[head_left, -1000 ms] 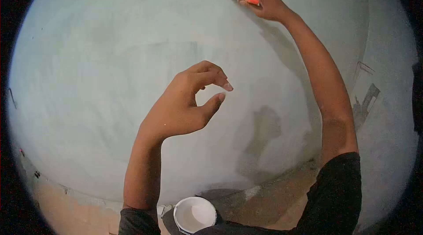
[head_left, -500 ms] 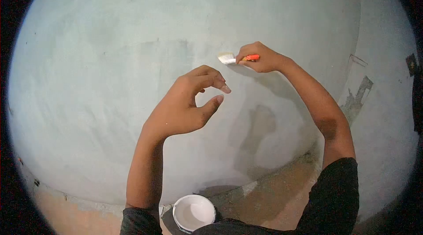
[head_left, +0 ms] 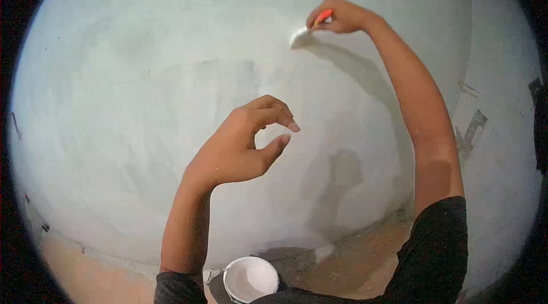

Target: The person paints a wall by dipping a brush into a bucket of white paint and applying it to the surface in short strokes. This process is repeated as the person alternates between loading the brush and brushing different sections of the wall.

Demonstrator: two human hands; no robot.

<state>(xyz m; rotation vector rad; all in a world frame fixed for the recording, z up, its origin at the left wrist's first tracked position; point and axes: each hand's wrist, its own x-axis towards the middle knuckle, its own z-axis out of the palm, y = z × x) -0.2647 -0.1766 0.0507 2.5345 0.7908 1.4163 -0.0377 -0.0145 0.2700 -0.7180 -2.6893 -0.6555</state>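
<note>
Brush (head_left: 300, 39) touches wall (head_left: 142, 116) at twelve o'clock, right hand (head_left: 341, 16) clamping fingers on it; left hand (head_left: 235, 147) has fingers apart, bucket (head_left: 232, 274) at six.

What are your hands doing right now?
Left hand: empty, fingers curled, thumb and fingers apart.
Right hand: closed on the paintbrush.

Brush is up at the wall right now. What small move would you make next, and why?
I'd probably have the right hand bring the paintbrush a little down and to the left, over the darker patch. That patch looks greyer than the wall around it, and the bristles sit just above and right of it.
</note>
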